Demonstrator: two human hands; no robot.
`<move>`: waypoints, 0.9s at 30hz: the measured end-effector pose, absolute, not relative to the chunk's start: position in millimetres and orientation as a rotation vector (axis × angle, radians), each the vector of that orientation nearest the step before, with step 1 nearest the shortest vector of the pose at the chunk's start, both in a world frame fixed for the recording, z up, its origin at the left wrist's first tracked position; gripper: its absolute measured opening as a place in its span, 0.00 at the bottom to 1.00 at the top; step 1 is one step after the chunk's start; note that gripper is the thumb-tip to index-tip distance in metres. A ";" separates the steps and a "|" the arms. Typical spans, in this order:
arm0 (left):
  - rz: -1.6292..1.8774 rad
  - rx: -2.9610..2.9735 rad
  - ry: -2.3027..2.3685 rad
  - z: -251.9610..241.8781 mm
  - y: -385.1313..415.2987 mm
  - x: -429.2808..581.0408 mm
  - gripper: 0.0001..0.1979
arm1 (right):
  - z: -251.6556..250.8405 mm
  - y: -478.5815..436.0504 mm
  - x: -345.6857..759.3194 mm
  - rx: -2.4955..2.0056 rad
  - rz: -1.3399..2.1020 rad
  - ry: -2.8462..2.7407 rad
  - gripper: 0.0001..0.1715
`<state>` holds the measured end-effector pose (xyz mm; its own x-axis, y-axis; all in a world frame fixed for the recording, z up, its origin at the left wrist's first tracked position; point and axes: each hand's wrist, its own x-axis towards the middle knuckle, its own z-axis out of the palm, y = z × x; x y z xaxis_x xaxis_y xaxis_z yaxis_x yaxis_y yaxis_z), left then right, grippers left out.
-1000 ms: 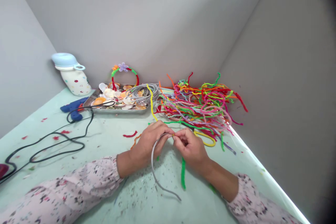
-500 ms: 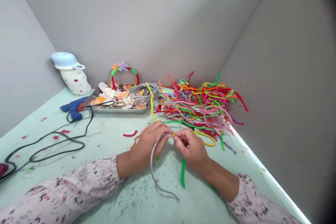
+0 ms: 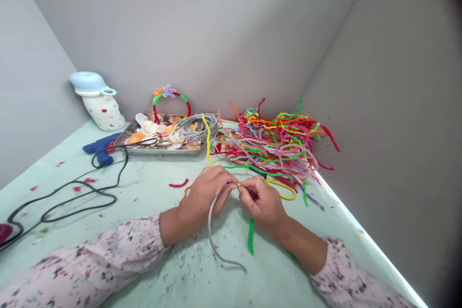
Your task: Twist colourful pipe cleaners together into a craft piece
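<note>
My left hand (image 3: 205, 192) is closed on a bendy grey wire (image 3: 211, 231), whose free part curves down toward me over the table. Between the two sets of fingertips shows a small bit of yellow pipe cleaner (image 3: 238, 185) at the wire. My right hand (image 3: 264, 203) pinches there, its fingertips almost touching the left ones. A longer length of yellow pipe cleaner (image 3: 208, 140) stands up behind my left hand; whether it joins the yellow bit is hidden by the fingers. Below my right hand a green pipe cleaner (image 3: 250, 237) pokes out.
A metal tray (image 3: 166, 152) holds seashells, a grey wire coil (image 3: 202, 126) and a decorated hoop (image 3: 187, 106). Right of it lies a heap of pipe cleaners (image 3: 274, 144), with yellow-handled scissors (image 3: 288, 196) in front. At left are a blue glue gun (image 3: 103, 147), its black cord (image 3: 115, 199) and a bottle (image 3: 101, 106).
Both hands keep almost the same pinch. The hanging end of the grey wire has swung up slightly, and the whole view has shifted a little.
</note>
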<state>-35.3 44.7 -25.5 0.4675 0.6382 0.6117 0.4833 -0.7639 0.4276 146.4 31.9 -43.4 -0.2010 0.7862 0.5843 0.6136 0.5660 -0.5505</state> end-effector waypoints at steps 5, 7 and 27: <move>1.154 2.544 0.995 -25.4 44.8 -35.7 0.06 | -41.5 31.3 145.6 -1.125 0.204 -1.926 0.04; 1.154 2.551 0.998 -25.3 44.4 -35.6 0.07 | -41.4 31.4 145.6 -1.120 0.202 -1.927 0.04; 1.121 2.631 1.017 -23.5 43.9 -36.0 0.08 | -43.7 31.0 146.0 -1.069 0.051 -1.975 0.04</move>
